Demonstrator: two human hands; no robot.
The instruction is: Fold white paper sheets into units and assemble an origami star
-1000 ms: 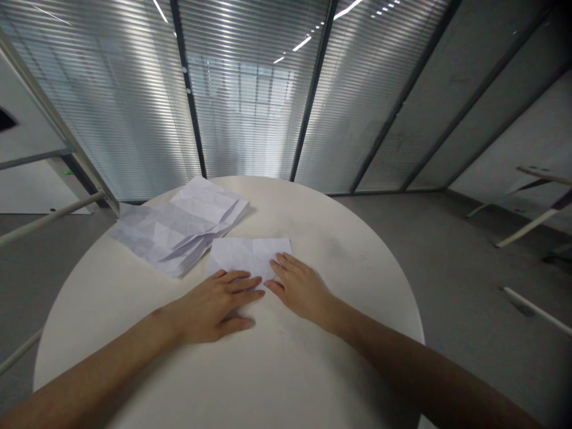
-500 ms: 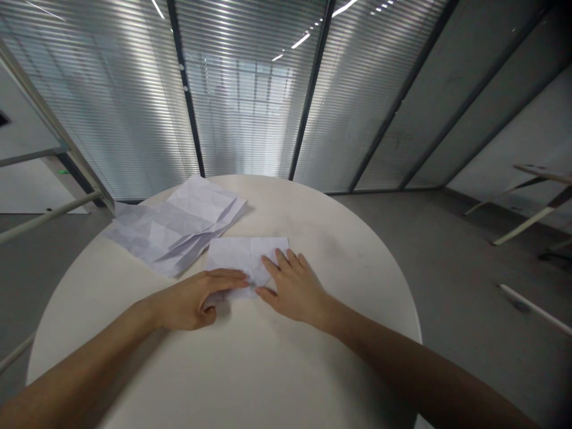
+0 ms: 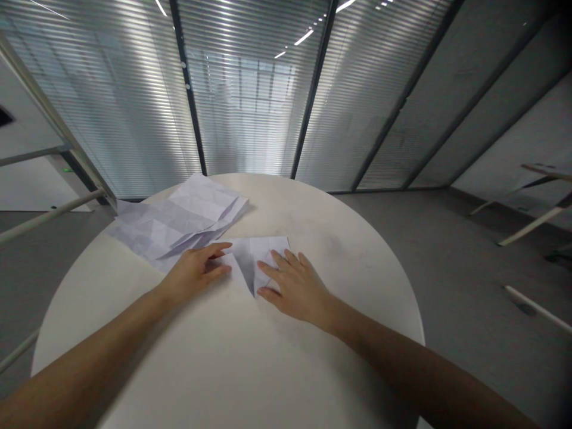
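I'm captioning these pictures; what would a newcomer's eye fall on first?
Probably the right hand resting on a folded sheet near the middle of the round table, with the left hand at the sheet's raised left side. Next, likely the creased papers at the table's far left, then the bright blinds beyond.

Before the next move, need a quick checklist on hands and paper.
1. Right hand on the sheet: ok, spread over its right part.
2. Left hand at the sheet's left flap: ok, thumb and fingers are there.
3. Left hand's grip on the flap: cannot tell; the contact is partly hidden.
4. Sheet well in from the table edge: ok.
5. Pile apart from the sheet: cannot tell; they lie close, and the left hand covers part of the border.
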